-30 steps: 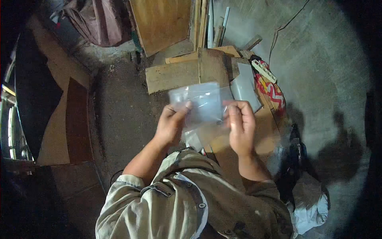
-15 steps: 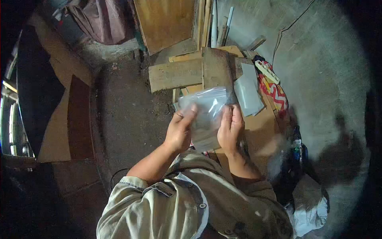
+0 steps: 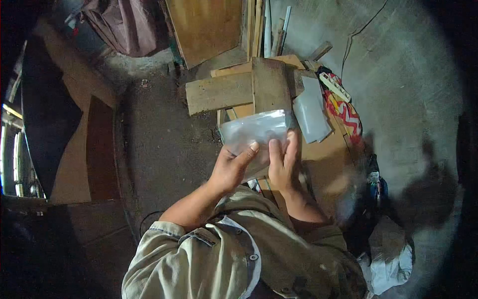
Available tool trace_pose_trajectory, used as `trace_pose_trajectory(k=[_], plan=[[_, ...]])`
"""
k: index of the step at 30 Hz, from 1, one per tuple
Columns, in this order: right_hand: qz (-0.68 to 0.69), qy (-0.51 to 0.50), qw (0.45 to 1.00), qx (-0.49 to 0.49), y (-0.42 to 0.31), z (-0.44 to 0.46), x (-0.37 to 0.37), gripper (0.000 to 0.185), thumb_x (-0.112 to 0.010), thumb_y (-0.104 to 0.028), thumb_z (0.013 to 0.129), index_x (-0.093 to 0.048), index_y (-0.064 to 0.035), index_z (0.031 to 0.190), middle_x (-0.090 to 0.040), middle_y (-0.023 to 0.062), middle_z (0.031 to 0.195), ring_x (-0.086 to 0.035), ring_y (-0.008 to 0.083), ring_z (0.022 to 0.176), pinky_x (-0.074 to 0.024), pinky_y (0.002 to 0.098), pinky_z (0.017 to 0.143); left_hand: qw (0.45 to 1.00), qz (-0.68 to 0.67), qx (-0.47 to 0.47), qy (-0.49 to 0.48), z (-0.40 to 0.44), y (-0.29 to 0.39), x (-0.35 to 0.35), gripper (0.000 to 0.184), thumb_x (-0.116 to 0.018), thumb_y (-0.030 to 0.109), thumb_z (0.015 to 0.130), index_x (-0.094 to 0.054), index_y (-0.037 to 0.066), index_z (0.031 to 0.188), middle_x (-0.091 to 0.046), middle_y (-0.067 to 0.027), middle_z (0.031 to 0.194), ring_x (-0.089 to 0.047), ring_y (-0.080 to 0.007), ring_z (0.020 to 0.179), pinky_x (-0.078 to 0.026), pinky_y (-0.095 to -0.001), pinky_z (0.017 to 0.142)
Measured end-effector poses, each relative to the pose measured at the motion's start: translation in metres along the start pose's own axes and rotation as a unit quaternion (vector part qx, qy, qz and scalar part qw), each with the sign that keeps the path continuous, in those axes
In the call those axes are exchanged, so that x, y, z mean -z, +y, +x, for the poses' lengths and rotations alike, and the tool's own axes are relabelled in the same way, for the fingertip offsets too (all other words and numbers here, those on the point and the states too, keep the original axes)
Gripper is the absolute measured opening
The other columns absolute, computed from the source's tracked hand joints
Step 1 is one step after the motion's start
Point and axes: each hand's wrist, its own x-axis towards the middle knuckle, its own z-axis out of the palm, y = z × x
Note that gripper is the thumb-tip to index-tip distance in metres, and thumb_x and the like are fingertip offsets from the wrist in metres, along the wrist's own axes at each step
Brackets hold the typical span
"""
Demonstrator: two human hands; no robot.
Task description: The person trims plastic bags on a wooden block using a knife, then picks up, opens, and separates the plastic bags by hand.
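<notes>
Held up in front of my body is a clear plastic bag (image 3: 256, 124), shiny along its top edge; whether it is one bag or a small stack I cannot tell. My left hand (image 3: 230, 168) grips its lower left part, thumb on top. On the other side my right hand (image 3: 285, 164) pinches its lower right part, the thumb pressed on the film and the fingers behind it. The two thumbs are close together. Just right of the held bag, a pile of similar translucent plastic (image 3: 311, 117) lies on cardboard.
Wooden boards (image 3: 221, 92) lie stacked beyond my hands. A white power strip (image 3: 334, 88) rests on a red and yellow patterned cloth (image 3: 350, 118). A cardboard sheet (image 3: 318, 159) is at right, with a dark bottle (image 3: 372, 172) beyond it. A plywood panel (image 3: 206, 30) leans at the back.
The plastic bag, blurred and standing taller before, is now steadier and looks folded shorter. Both thumbs have come closer together, and my right hand has shifted slightly left.
</notes>
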Motion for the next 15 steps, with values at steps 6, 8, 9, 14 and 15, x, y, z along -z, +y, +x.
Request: trace_pose_trajectory(k=[6,8,9,14,15], plan=[[-0.071,-0.06,0.996,0.012,-0.008,0.006,0.006,0.027,-0.056,-0.017,0.092,-0.042,0.0015,0.105,-0.055,0.0142,0.09,-0.057,0.0235,0.081,-0.0453,0.0358,0.07,0.998,0.027,-0.052,0.023,0.0,0.011,-0.012,0.023,-0.059,0.017,0.091,-0.057,0.0,0.108,-0.06,-0.0032,0.099,-0.054,-0.0126,0.092,-0.045,-0.0288,0.082],[0.04,-0.054,0.997,0.04,-0.011,0.009,0.005,0.031,-0.062,-0.011,0.088,-0.042,0.0013,0.108,-0.057,0.0146,0.096,-0.058,0.0227,0.09,-0.0462,0.0345,0.076,0.997,0.036,-0.068,0.021,0.005,0.006,-0.001,0.023,-0.059,0.016,0.091,-0.056,0.001,0.108,-0.06,-0.004,0.1,-0.054,-0.0134,0.092,-0.045,-0.0293,0.081],[0.078,-0.088,0.992,-0.04,-0.002,0.007,0.009,0.042,-0.068,-0.007,0.082,-0.042,0.0019,0.113,-0.058,0.0159,0.101,-0.057,0.0238,0.096,-0.0453,0.0346,0.083,0.995,0.045,-0.084,0.019,0.007,0.006,0.002,0.023,-0.059,0.016,0.091,-0.056,0.002,0.109,-0.06,-0.0047,0.1,-0.054,-0.0141,0.092,-0.046,-0.0298,0.08],[0.213,-0.098,0.968,-0.092,0.029,-0.005,0.014,0.052,-0.072,-0.004,0.072,-0.045,0.003,0.117,-0.06,0.0171,0.102,-0.058,0.0248,0.097,-0.0444,0.0348,0.086,0.986,-0.039,0.009,0.159,0.012,0.032,0.007,0.024,-0.064,0.024,0.088,-0.056,0.007,0.104,-0.057,-0.0044,0.096,-0.055,-0.0176,0.089,-0.047,-0.0345,0.078],[0.102,-0.157,0.977,-0.105,0.024,-0.003,0.022,0.052,-0.072,-0.004,0.071,-0.047,0.0036,0.115,-0.06,0.0175,0.102,-0.058,0.0242,0.097,-0.0445,0.0345,0.086,0.985,-0.05,-0.045,0.157,0.016,0.033,0.007,0.025,-0.064,0.024,0.088,-0.055,0.008,0.105,-0.057,-0.0048,0.099,-0.054,-0.0189,0.091,-0.047,-0.0371,0.08]])
